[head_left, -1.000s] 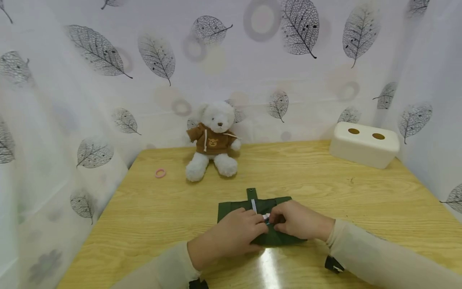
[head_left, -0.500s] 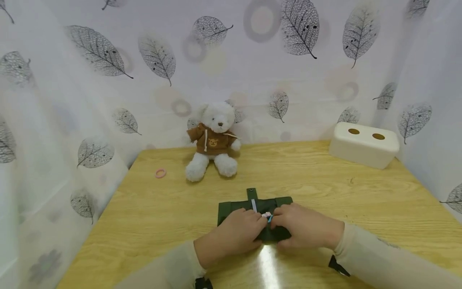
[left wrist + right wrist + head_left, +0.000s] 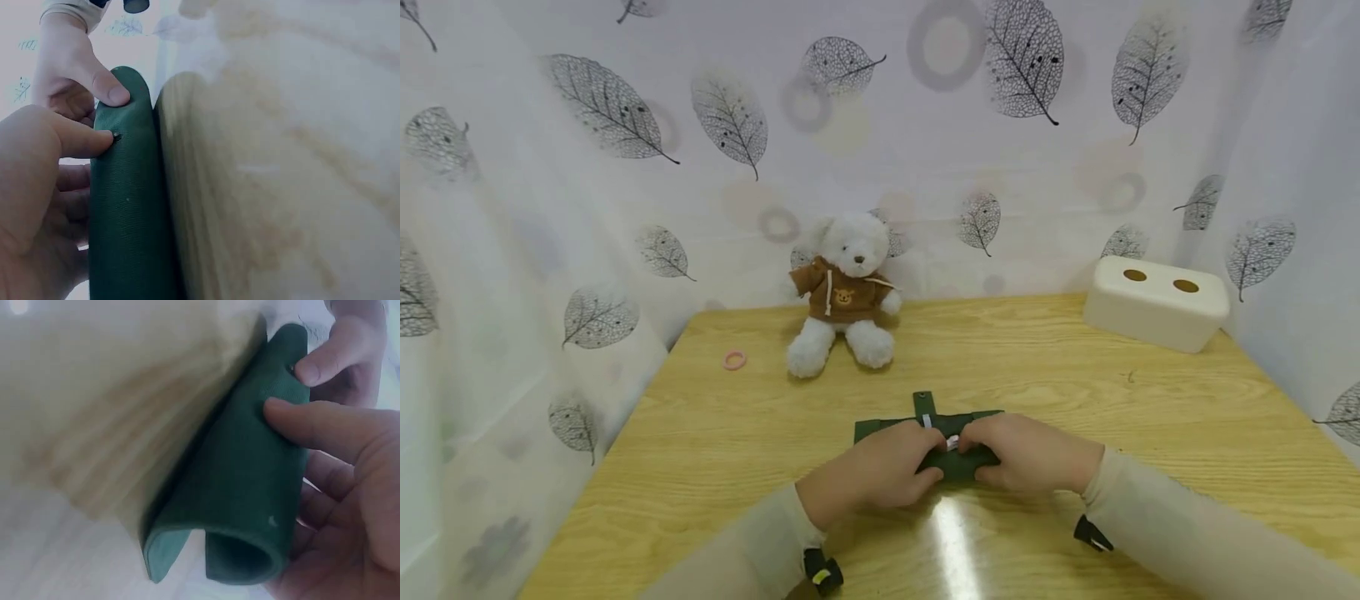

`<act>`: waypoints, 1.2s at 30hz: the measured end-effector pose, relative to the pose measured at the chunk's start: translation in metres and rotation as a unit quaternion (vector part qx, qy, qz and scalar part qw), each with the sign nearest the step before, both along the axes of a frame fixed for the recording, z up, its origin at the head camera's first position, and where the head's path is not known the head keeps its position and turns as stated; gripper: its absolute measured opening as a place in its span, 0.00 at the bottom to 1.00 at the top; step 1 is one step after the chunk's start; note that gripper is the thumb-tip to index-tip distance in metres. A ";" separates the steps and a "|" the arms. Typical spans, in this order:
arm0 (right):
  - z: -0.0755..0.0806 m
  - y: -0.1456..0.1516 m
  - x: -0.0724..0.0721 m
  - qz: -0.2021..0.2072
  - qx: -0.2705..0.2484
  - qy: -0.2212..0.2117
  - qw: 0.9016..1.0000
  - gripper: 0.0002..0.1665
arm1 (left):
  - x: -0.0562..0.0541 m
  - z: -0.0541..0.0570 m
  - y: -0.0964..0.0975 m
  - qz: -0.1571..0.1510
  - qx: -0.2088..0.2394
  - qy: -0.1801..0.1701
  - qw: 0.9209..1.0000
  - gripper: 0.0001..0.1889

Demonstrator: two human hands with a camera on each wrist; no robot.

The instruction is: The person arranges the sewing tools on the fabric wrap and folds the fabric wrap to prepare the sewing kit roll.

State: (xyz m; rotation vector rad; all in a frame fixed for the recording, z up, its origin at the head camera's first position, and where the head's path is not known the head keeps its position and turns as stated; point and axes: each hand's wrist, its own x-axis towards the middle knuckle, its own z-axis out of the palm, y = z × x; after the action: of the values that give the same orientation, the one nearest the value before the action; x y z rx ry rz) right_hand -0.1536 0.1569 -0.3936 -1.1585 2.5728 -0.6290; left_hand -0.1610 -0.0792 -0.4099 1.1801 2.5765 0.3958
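A dark green leather-like roll-up case (image 3: 958, 468) lies on the table, its snap tab pointing away from me. Its near edge is curled over, and the right wrist view shows the open end of that curl. My left hand (image 3: 887, 462) grips the curled part from the left, thumb on the near face and fingers over the top. From the right, my right hand (image 3: 1033, 454) holds it the same way, with both thumbs close together. A small white item (image 3: 952, 442) shows between the hands, mostly hidden by fingers. Beyond them a pale strip (image 3: 927, 421) lies across the case.
A white teddy bear (image 3: 844, 296) in a brown hoodie sits at the back of the wooden table (image 3: 737, 450). Left of it lies a pink ring (image 3: 734, 360). A cream box (image 3: 1156, 304) with two round holes stands at the back right, before a leaf-print curtain (image 3: 940, 150).
The near edge of the case has curled up and away from me. My right hand has shifted from the small white and blue item to gripping the case, and the blue is now hidden.
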 end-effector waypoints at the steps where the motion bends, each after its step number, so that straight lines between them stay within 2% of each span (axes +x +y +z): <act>1: 0.002 0.000 -0.003 -0.001 -0.005 -0.011 1.000 0.15 | -0.002 0.001 0.000 0.007 -0.001 -0.009 1.000 0.16; 5: 0.005 0.001 -0.015 0.000 -0.011 -0.043 0.999 0.12 | -0.008 0.004 -0.001 0.023 -0.012 -0.029 0.999 0.18; 11: 0.005 0.004 -0.035 -0.010 -0.003 -0.090 0.996 0.12 | -0.023 0.007 -0.001 0.053 0.008 -0.102 0.993 0.19; 13: 0.004 0.005 -0.040 -0.020 0.007 -0.105 0.994 0.12 | -0.027 0.007 -0.002 0.059 0.012 -0.114 0.992 0.19; 20: -0.001 0.006 -0.052 -0.051 0.005 -0.142 0.989 0.11 | -0.041 0.003 -0.005 0.052 0.034 -0.110 0.992 0.17; 25: -0.001 0.001 -0.056 -0.078 0.026 -0.156 0.984 0.16 | -0.046 0.003 -0.008 0.044 0.064 -0.100 0.992 0.13; 32: 0.001 -0.004 -0.065 -0.071 0.069 -0.168 0.981 0.18 | -0.047 0.002 -0.013 0.035 0.047 -0.060 0.996 0.21; 36: 0.005 -0.006 -0.066 -0.070 0.102 -0.158 0.980 0.20 | -0.052 0.000 -0.013 0.053 0.064 -0.081 0.993 0.18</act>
State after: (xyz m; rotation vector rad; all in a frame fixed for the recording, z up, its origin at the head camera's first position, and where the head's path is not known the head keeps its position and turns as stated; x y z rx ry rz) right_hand -0.2195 0.1511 -0.3886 -0.7507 2.3917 -0.5141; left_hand -0.2127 -0.0924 -0.4096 1.0084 2.5101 0.6621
